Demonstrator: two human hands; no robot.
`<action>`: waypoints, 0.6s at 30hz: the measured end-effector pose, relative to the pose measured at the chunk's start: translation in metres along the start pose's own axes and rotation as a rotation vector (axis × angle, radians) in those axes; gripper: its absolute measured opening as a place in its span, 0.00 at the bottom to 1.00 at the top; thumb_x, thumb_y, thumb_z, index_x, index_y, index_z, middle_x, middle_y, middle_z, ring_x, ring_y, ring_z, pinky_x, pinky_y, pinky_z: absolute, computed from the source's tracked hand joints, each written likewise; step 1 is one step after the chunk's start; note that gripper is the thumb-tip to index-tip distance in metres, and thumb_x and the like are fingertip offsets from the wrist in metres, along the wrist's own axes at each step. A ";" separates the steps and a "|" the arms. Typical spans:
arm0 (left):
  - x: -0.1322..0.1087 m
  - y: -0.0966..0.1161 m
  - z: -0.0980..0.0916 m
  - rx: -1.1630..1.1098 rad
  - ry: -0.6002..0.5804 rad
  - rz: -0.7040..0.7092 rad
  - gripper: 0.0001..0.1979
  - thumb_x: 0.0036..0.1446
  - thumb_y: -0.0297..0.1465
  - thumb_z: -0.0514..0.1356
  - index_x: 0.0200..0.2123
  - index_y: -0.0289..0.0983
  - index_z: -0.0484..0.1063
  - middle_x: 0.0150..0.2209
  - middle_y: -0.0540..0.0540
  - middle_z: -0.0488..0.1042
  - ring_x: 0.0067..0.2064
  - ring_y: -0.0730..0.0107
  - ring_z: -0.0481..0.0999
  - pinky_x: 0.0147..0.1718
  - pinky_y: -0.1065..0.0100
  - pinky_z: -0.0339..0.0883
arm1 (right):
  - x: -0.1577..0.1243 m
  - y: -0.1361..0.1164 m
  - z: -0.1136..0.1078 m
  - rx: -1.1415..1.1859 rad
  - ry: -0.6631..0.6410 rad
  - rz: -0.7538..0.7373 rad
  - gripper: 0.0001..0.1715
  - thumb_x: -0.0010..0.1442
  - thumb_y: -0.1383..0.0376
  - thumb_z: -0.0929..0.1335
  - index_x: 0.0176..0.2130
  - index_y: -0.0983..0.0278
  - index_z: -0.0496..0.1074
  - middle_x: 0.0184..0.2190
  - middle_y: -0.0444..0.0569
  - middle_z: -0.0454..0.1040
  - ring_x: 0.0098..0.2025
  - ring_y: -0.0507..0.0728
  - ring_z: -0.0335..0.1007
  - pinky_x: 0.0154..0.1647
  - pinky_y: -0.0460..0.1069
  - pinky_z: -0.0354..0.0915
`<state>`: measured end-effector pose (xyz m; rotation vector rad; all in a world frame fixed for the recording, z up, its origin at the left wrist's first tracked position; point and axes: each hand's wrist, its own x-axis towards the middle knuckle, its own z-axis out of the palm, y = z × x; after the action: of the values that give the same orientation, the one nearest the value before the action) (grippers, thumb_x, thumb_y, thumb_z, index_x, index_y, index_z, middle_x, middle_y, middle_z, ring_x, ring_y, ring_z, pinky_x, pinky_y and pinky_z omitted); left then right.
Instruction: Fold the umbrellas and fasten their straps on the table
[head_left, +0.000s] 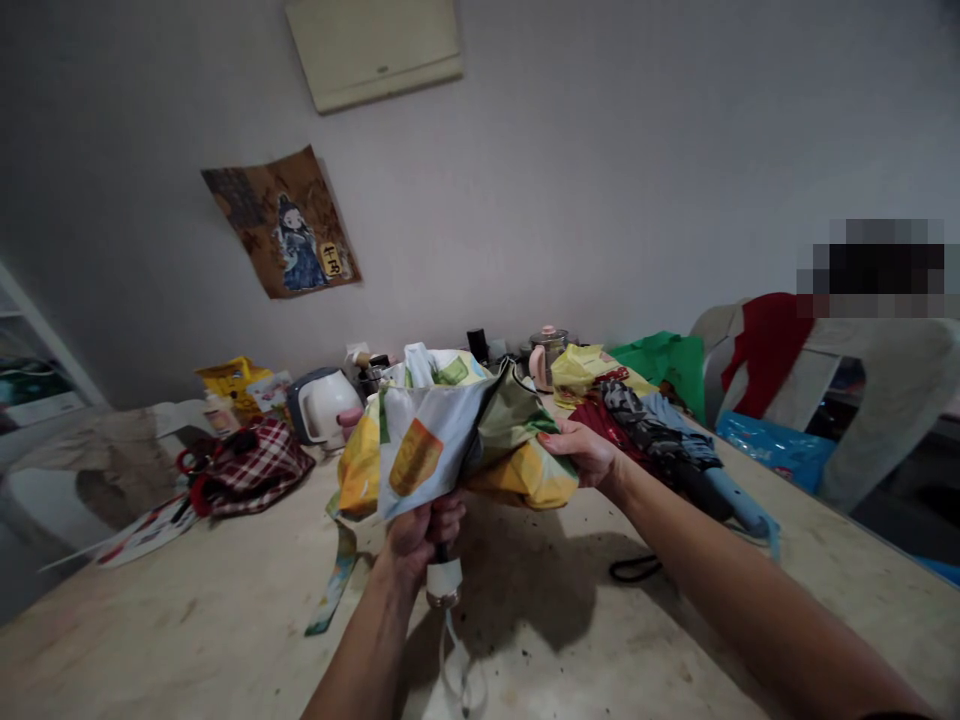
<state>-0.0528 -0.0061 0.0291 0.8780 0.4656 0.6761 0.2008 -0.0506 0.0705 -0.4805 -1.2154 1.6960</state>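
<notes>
A folding umbrella (431, 440) with a white, green and yellow patterned canopy is held above the table, its cloth loose and bunched. Around its shaft, just under the canopy, my left hand (426, 530) is closed; the white handle end (444, 580) and a wrist cord stick out below. My right hand (585, 452) pinches the canopy's right edge between thumb and fingers. From the canopy's left side a patterned strap (332, 585) hangs down.
Several folded umbrellas (660, 430) lie to the right, with a black cord loop (634, 570) nearby. A checked cloth bag (255, 468) and white kettle (326, 405) stand left. A glass pot (549, 352) is behind. A person (780, 345) appears at the right by a chair.
</notes>
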 end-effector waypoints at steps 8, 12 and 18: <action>-0.007 0.005 0.005 0.015 0.008 0.050 0.27 0.42 0.32 0.71 0.20 0.37 0.50 0.17 0.61 0.44 0.17 0.87 0.38 0.13 0.79 0.36 | -0.003 -0.029 -0.024 -0.419 -0.040 -0.090 0.26 0.40 0.56 0.79 0.34 0.70 0.74 0.29 0.46 0.75 0.30 0.50 0.71 0.38 0.45 0.68; -0.011 0.010 0.004 -0.005 0.011 0.146 0.27 0.42 0.29 0.71 0.21 0.38 0.49 0.18 0.60 0.47 0.17 0.87 0.39 0.13 0.79 0.36 | -0.010 -0.054 -0.041 -0.722 -0.004 -0.049 0.23 0.43 0.61 0.79 0.36 0.70 0.74 0.30 0.46 0.76 0.35 0.53 0.71 0.40 0.47 0.67; -0.013 0.013 0.004 0.002 0.000 0.115 0.32 0.41 0.34 0.72 0.21 0.39 0.45 0.16 0.62 0.42 0.16 0.87 0.36 0.13 0.80 0.39 | -0.009 -0.058 -0.049 -0.672 0.335 -0.246 0.22 0.44 0.57 0.78 0.33 0.67 0.73 0.31 0.46 0.74 0.34 0.51 0.68 0.38 0.45 0.64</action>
<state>-0.0635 -0.0113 0.0433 0.9120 0.4179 0.7810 0.2691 -0.0307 0.0988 -0.9320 -1.5023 0.9233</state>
